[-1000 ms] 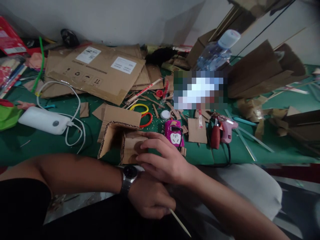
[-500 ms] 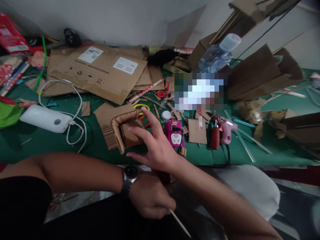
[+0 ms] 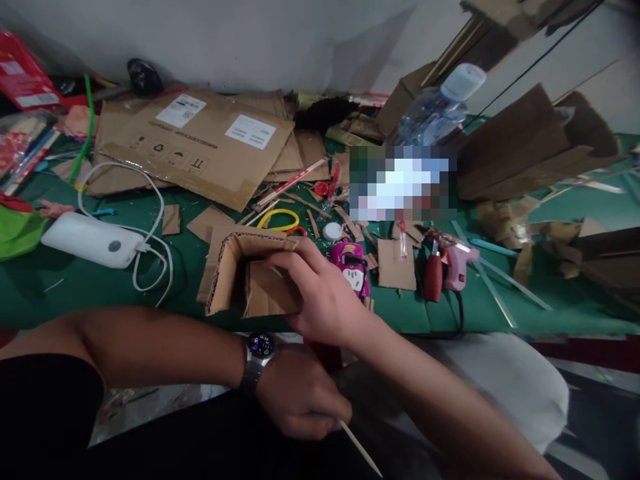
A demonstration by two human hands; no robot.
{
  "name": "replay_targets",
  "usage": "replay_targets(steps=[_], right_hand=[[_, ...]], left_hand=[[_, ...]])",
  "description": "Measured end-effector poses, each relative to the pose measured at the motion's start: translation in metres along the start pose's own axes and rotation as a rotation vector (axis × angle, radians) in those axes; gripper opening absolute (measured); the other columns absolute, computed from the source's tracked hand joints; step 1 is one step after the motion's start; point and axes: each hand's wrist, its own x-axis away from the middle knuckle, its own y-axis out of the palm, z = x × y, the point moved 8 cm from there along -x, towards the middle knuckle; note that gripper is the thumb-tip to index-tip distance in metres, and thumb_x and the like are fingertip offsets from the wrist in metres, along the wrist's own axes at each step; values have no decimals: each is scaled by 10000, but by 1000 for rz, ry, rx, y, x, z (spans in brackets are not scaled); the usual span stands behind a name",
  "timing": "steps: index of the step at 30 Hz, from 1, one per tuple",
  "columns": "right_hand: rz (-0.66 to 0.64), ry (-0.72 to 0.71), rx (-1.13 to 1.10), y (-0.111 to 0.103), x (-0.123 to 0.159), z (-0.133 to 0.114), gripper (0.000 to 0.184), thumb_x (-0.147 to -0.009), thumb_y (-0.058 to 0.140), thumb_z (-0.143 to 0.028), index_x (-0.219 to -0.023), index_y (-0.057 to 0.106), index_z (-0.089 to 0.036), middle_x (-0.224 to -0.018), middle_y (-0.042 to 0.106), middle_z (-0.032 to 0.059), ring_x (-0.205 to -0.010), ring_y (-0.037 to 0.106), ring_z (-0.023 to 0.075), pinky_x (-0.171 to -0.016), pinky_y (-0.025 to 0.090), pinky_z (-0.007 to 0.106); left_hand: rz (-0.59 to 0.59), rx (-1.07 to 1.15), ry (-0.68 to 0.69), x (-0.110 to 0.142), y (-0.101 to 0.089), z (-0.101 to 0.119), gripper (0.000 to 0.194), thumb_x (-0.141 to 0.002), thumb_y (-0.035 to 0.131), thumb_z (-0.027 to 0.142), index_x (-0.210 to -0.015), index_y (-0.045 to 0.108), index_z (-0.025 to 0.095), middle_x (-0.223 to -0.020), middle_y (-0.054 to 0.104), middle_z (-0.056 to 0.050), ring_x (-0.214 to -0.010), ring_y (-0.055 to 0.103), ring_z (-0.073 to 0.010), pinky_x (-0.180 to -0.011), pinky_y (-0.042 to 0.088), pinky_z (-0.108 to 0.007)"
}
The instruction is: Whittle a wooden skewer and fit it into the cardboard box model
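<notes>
My left hand, with a watch on its wrist, is closed round a thin wooden stick in front of the table edge. The stick's tip points down to the right; its other end is hidden in the fist. My right hand reaches across above it and grips a folded cardboard piece by its right side. Bent walls with corrugated edges form an open, box-like shape. Part of that piece lies hidden behind my right fingers. A purple power socket sits just right of my right hand.
On the green table lie a white power bank with its cable, a flattened carton, a yellow ring, a red-handled tool and a pink glue gun. A water bottle and tall cardboard stand behind.
My right hand's spread fingers have closed on the cardboard piece, which has turned and shifted slightly toward me. The watch face has lit up. My left hand still holds the stick.
</notes>
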Motion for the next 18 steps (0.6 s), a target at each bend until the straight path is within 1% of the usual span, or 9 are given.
replay_targets(steps=[2,4,6,8,10,12,15,17,18], right_hand=[[-42,23,40,-14,9,-3,660,-678,677,-92,-1304,497,-197,-1341,517,137,-1200,591,275,-978,565,401],[-121,39,73,-23,21,-4,684,-651,654,-61,-1301,500,-209,-1344,520,132,-1148,615,267,-921,588,386],[-103,58,112,-32,33,1,676,-644,653,-42,-1285,511,-205,-1356,516,139,-1177,606,279,-952,588,400],[-78,67,167,-34,45,7,672,-628,638,-19,-1265,527,-203,-1375,499,152,-1219,588,299,-983,583,427],[-77,74,181,-29,53,13,642,-635,640,-32,-1247,534,-191,-1376,496,174,-1226,585,315,-978,590,446],[-128,44,169,-22,59,12,657,-628,638,-59,-1264,525,-180,-1369,500,187,-1199,602,324,-936,607,453],[-195,5,140,-26,62,6,677,-632,613,-79,-1295,515,-179,-1383,517,188,-1223,600,329,-938,606,454],[-195,-6,109,-39,61,2,648,-657,620,-82,-1292,535,-182,-1372,549,177,-1268,585,322,-984,588,438],[-180,-4,86,-47,60,0,632,-659,615,-66,-1274,552,-196,-1343,577,161,-1252,599,309,-985,586,425]], left_hand=[[10,12,5,1,1,0,116,-902,568,229,-823,483,240,-731,686,5,-650,627,-153,-541,421,-302],[16,18,7,2,2,0,120,-893,582,231,-828,483,244,-751,693,6,-670,638,-154,-549,424,-299],[19,7,6,3,3,0,124,-887,590,227,-827,483,246,-756,693,9,-678,645,-154,-547,418,-301],[17,-9,14,2,2,0,132,-887,592,235,-822,478,244,-736,683,7,-657,637,-158,-530,407,-311],[7,-6,34,1,3,0,140,-890,586,234,-819,466,241,-719,671,-2,-640,626,-163,-525,410,-316],[-8,17,64,-1,6,0,159,-880,586,211,-810,446,238,-711,662,-14,-647,627,-166,-551,434,-306],[-48,29,91,-1,21,-1,217,-835,632,202,-786,424,241,-699,656,-20,-651,632,-165,-588,459,-287],[-84,-5,95,2,36,0,239,-813,659,225,-768,426,248,-638,632,-3,-601,614,-167,-536,436,-299],[-122,-22,101,5,44,2,234,-810,665,249,-767,435,250,-629,631,3,-595,612,-170,-525,438,-302]])
